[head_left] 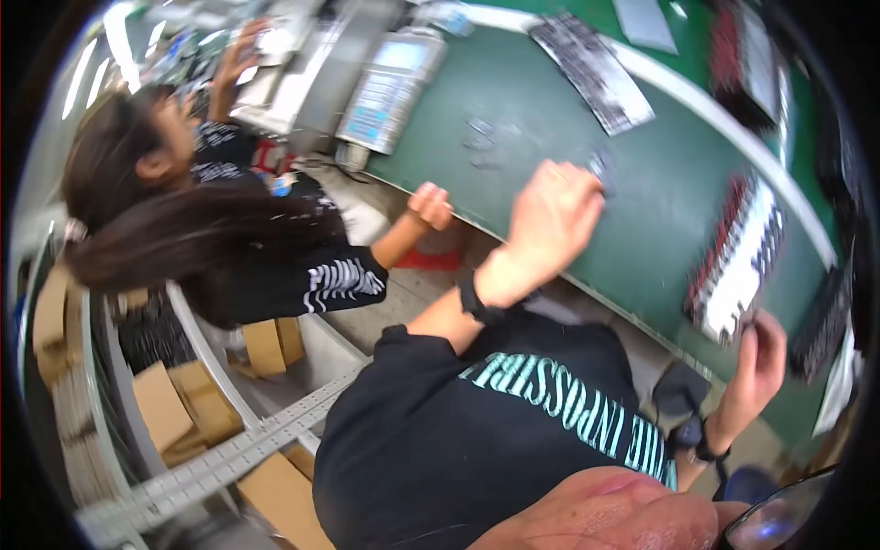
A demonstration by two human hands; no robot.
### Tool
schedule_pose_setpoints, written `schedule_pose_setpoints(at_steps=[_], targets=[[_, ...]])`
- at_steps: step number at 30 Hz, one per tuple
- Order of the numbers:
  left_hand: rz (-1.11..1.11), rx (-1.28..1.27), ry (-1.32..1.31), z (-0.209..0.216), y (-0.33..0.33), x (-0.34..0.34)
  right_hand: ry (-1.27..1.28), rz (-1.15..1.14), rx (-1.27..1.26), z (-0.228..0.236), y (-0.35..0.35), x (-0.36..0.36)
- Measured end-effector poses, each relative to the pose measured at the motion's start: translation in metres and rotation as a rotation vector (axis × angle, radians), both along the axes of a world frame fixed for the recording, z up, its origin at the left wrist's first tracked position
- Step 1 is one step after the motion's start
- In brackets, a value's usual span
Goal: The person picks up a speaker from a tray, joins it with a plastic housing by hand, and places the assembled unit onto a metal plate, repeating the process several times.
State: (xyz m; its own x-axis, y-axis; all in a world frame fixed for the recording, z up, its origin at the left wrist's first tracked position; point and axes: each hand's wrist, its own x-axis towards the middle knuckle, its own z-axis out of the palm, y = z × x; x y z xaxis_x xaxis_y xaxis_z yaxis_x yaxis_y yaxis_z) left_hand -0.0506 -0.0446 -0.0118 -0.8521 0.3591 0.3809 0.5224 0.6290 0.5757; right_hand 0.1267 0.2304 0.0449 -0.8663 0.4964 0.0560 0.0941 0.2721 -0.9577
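My left hand (555,215), with a black band at the wrist, is over the green work table (513,82). Its fingers are curled together beside a small shiny piece (598,165); what they hold, if anything, is blurred. Farther left on the table lie several small dark pieces (478,137). At the lower right, my right hand (761,357) is at the near end of a white block lined with dark and red parts (738,261). Thumb and fingers come together there in a pinch, and any small part between them cannot be made out.
A grey device with a screen and keys (390,87) stands at the table's left end. A strip of dark parts (596,73) lies at the back. Close on my left sits a co-worker (247,220), one hand near the table edge. Cardboard boxes (188,408) stand at lower left.
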Motion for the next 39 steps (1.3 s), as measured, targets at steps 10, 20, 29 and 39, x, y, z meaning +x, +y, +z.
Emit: schedule_pose_setpoints(at_steps=[10, 20, 29, 39], targets=[[-0.260, 0.602, -0.578, 0.021, 0.041, 0.031, -0.009, 0.310, -0.415, -0.027, -0.053, -0.038], [-0.261, 0.734, -0.498, 0.002, 0.057, 0.051, -0.039, 0.255, -0.037, -0.036, -0.067, -0.050], [-0.345, 0.626, -0.647, -0.006, 0.042, 0.050, -0.120, 0.320, -0.057, -0.037, -0.062, -0.049], [-0.241, 0.700, -0.738, -0.007, 0.045, 0.044, -0.018, 0.178, -0.025, -0.026, -0.076, -0.057]])
